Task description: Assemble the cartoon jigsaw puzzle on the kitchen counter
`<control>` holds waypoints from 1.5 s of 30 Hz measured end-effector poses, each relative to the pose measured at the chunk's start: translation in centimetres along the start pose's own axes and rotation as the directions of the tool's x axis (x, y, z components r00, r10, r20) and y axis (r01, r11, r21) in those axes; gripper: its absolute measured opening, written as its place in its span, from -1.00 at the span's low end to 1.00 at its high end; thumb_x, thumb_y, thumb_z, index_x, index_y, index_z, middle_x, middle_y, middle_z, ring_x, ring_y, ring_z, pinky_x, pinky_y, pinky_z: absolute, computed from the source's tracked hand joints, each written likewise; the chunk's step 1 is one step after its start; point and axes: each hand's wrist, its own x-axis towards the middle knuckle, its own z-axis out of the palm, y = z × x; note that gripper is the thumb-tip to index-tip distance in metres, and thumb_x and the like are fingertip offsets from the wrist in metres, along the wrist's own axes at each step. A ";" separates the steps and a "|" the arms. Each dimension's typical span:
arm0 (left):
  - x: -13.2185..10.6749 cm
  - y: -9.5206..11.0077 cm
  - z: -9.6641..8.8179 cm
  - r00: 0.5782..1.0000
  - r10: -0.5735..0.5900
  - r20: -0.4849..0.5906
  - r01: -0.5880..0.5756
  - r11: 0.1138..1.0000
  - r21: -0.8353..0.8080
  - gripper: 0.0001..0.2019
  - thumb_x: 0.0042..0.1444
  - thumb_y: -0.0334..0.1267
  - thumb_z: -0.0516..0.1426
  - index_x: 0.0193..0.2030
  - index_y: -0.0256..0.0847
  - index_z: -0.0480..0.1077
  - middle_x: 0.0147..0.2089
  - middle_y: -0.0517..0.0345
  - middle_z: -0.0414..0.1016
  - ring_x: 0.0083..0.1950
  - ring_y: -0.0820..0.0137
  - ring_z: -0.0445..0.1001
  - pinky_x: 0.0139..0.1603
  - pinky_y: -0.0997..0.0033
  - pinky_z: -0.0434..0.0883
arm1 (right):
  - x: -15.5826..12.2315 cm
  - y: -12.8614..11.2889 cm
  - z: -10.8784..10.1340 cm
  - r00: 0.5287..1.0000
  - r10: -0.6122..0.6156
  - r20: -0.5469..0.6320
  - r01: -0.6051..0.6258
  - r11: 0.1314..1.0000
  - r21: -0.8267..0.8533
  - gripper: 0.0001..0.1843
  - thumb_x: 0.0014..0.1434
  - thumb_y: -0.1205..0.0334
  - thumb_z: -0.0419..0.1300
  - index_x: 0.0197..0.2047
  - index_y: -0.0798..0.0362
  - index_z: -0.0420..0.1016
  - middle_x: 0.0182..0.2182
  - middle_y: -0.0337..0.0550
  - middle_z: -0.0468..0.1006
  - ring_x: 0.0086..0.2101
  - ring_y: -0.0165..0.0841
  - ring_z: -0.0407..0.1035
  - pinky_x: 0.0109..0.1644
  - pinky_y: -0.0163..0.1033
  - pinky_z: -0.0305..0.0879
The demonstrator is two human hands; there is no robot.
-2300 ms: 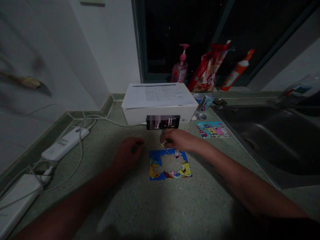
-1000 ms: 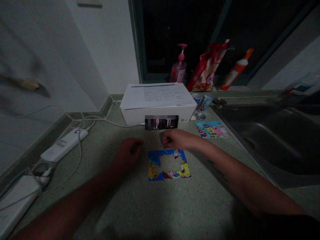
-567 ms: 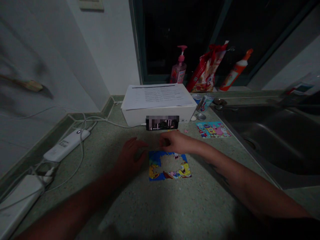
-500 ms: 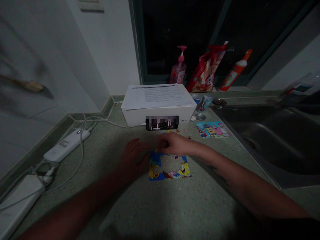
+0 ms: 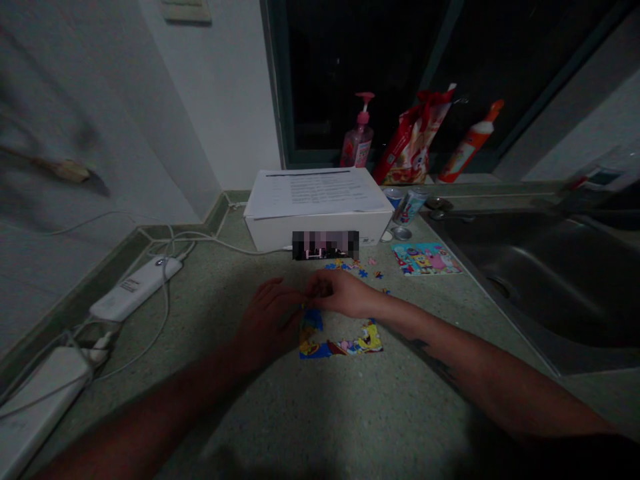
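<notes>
Head view: right hand (image 5: 340, 293) hides part of puzzle (image 5: 345, 347); grip unclear.

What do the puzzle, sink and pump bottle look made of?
Puzzle: probably printed cardboard, finish unclear; thin, flat interlocking pieces.
Sink: likely stainless steel, satin; grey with soft highlights.
Pump bottle: seemingly smooth, translucent plastic; pink shows through.

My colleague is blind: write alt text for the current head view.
A left hand and right hand sit close together at the far-left corner of a partly built jigsaw with an open middle. Loose pieces lie beyond, near a white box; a sink is at right.
</notes>
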 end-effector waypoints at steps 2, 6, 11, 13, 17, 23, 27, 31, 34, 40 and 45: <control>0.0 -0.1 0.1 0.998 0.046 -0.035 -0.046 0.999 0.005 -0.83 0.40 -0.32 0.18 0.05 -0.04 0.53 -0.07 0.17 0.73 -0.02 0.24 0.70 0.40 -0.10 0.47 | 0.0 0.0 0.0 1.000 -0.002 -0.005 0.002 1.000 0.003 -0.84 0.15 0.30 0.44 -0.19 0.09 0.61 -0.34 -0.20 0.63 -0.33 -0.35 0.48 -0.20 -0.20 0.41; 0.0 0.0 0.2 0.992 0.101 -0.076 -0.100 0.995 0.011 -0.79 0.38 -0.38 0.20 0.09 -0.04 0.50 -0.05 0.17 0.73 -0.02 0.27 0.70 0.37 -0.06 0.50 | 0.0 0.6 0.0 1.000 -0.014 0.011 0.013 0.999 0.034 -0.77 0.14 0.33 0.44 -0.11 0.07 0.62 -0.24 -0.14 0.70 -0.26 -0.31 0.55 -0.14 -0.18 0.47; 0.0 -0.1 0.2 0.994 0.102 -0.031 -0.102 0.995 0.007 -0.77 0.38 -0.39 0.18 0.11 -0.04 0.49 -0.04 0.18 0.73 -0.02 0.28 0.71 0.39 -0.06 0.49 | 0.0 1.2 0.2 0.999 -0.019 0.031 0.017 0.999 0.050 -0.66 0.14 0.32 0.43 0.01 0.06 0.61 -0.23 -0.14 0.71 -0.23 -0.27 0.59 -0.16 -0.17 0.49; 0.0 -0.1 0.3 0.995 0.101 -0.020 -0.101 0.995 0.019 -0.78 0.39 -0.38 0.17 0.09 -0.04 0.48 -0.05 0.19 0.72 -0.02 0.27 0.71 0.39 -0.07 0.49 | 0.0 1.2 0.1 0.999 -0.022 0.037 0.021 0.999 0.050 -0.60 0.15 0.31 0.42 0.07 0.07 0.59 -0.24 -0.13 0.71 -0.22 -0.26 0.60 -0.17 -0.17 0.49; 0.1 -0.1 0.3 0.995 0.092 -0.028 -0.091 0.995 0.031 -0.78 0.38 -0.39 0.16 0.08 -0.03 0.46 -0.07 0.20 0.71 -0.02 0.26 0.71 0.39 -0.08 0.51 | -0.1 1.0 0.0 0.999 -0.028 0.038 0.027 0.998 0.048 -0.57 0.18 0.30 0.40 0.13 0.08 0.56 -0.24 -0.12 0.72 -0.23 -0.25 0.60 -0.18 -0.17 0.48; 0.2 -0.1 0.3 0.994 0.075 -0.081 -0.074 0.997 0.011 -0.76 0.36 -0.33 0.20 0.11 -0.01 0.48 -0.08 0.18 0.72 -0.04 0.24 0.71 0.33 -0.12 0.56 | -0.1 0.6 -0.1 1.000 0.001 0.019 -0.002 1.000 0.024 -0.56 0.17 0.39 0.36 0.13 0.06 0.57 -0.25 -0.16 0.71 -0.24 -0.27 0.60 -0.18 -0.19 0.49; 0.1 -0.1 0.4 0.996 0.057 -0.072 -0.055 0.998 0.028 -0.74 0.36 -0.34 0.20 0.13 -0.01 0.46 -0.05 0.18 0.71 -0.01 0.23 0.71 0.33 -0.15 0.55 | -0.1 0.5 0.2 1.000 0.007 -0.005 -0.007 0.999 0.048 -0.58 0.17 0.38 0.37 0.12 0.06 0.56 -0.27 -0.18 0.70 -0.25 -0.27 0.61 -0.19 -0.19 0.48; 0.1 -0.1 0.4 0.993 0.078 -0.094 -0.073 0.996 0.052 -0.73 0.35 -0.36 0.20 0.13 -0.02 0.44 -0.07 0.17 0.70 -0.05 0.20 0.70 0.31 -0.14 0.57 | -0.1 0.6 0.2 1.000 -0.018 -0.006 0.018 0.998 0.064 -0.62 0.21 0.34 0.37 0.10 0.05 0.55 -0.26 -0.16 0.70 -0.25 -0.28 0.59 -0.20 -0.18 0.46; 0.2 -0.1 0.2 0.994 0.074 -0.076 -0.069 0.995 0.066 -0.73 0.35 -0.39 0.18 0.13 -0.04 0.43 -0.08 0.17 0.69 -0.04 0.19 0.70 0.35 -0.16 0.54 | -0.2 0.5 -0.2 0.997 -0.045 -0.058 0.046 0.999 0.017 -0.67 0.26 0.33 0.34 0.09 0.06 0.57 -0.24 -0.13 0.70 -0.26 -0.29 0.57 -0.22 -0.18 0.43; 0.3 -0.3 0.2 0.994 0.045 -0.095 -0.042 0.998 0.037 -0.80 0.35 -0.31 0.23 0.07 -0.03 0.46 -0.09 0.17 0.71 -0.09 0.22 0.70 0.33 -0.20 0.53 | -1.7 0.7 -2.7 0.978 -0.093 -0.186 0.077 0.993 -0.091 -0.78 0.31 0.23 0.31 0.01 0.05 0.61 -0.35 -0.20 0.62 -0.37 -0.35 0.47 -0.28 -0.20 0.37; 0.3 -0.2 0.1 0.998 -0.003 -0.060 0.003 1.000 0.008 -0.83 0.34 -0.30 0.24 0.04 -0.03 0.49 -0.08 0.17 0.72 -0.07 0.21 0.70 0.40 -0.21 0.47 | -5.9 3.0 -4.9 0.947 -0.127 -0.295 0.080 0.983 -0.165 -0.75 0.36 0.10 0.28 0.00 0.04 0.63 -0.28 -0.13 0.67 -0.34 -0.34 0.47 -0.26 -0.19 0.39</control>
